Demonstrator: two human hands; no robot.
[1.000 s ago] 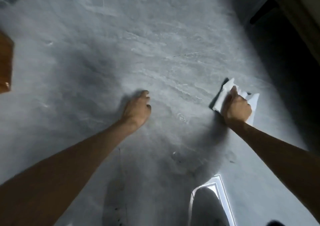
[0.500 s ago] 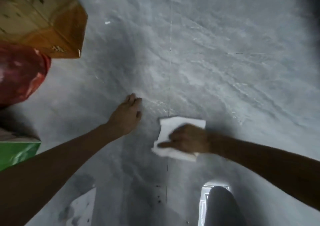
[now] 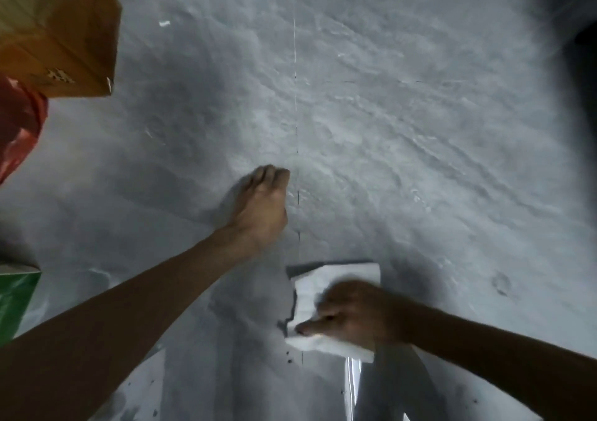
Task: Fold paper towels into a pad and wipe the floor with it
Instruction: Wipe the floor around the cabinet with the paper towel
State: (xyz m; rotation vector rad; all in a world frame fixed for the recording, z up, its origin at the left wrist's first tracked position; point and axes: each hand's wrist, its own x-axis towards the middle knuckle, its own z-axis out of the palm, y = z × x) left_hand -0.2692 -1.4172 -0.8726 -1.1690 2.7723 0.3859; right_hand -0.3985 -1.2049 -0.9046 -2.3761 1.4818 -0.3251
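Observation:
A white folded paper towel pad (image 3: pixel 326 286) lies flat on the grey marbled floor (image 3: pixel 403 136), low and right of centre. My right hand (image 3: pixel 352 314) presses down on the pad, palm flat, thumb pointing left along its lower edge. My left hand (image 3: pixel 261 205) rests on the bare floor above and left of the pad, fingers curled under, holding nothing. A thin tile joint runs down the floor between the two hands.
A brown cardboard box (image 3: pixel 61 29) stands at the top left, with a red bag (image 3: pixel 17 126) below it and a green box (image 3: pixel 16 301) at the left edge. A bright window reflection (image 3: pixel 352 385) shows on the floor below the pad. Dark shadow fills the right edge.
My right hand has swept the pad from the far right across to the left, then pulled it nearer to me. The view swung left, bringing the boxes in. My left hand stays planted.

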